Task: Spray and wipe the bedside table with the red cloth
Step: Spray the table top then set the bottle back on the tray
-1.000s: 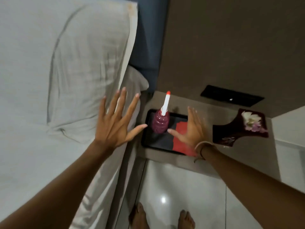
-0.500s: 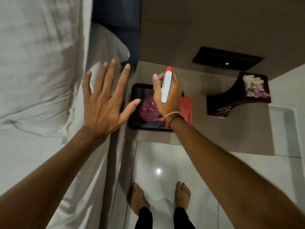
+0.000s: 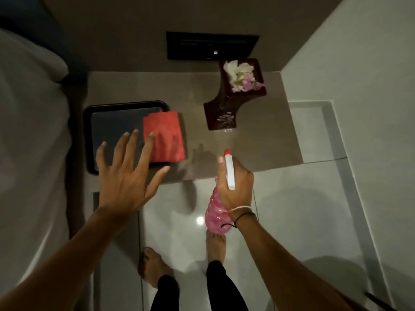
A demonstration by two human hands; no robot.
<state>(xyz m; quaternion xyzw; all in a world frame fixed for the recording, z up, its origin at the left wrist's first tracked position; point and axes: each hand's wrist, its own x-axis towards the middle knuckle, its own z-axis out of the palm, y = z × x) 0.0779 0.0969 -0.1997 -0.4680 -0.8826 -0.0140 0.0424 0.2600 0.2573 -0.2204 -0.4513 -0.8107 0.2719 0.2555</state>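
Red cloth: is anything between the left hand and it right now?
Nothing visible. The open left hand hovers over the black tray, one fingertip already overlapping the red cloth. The right hand holds the spray bottle, off to the side.

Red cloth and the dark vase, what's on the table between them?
Nothing: in the head view, only bare table top lies between the red cloth and the vase.

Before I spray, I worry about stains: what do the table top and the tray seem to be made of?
Table top: likely polished stone or laminate, glossy; it mirrors the vase. Tray: probably dark plastic or lacquered wood, with a smooth raised rim; I cannot tell which.
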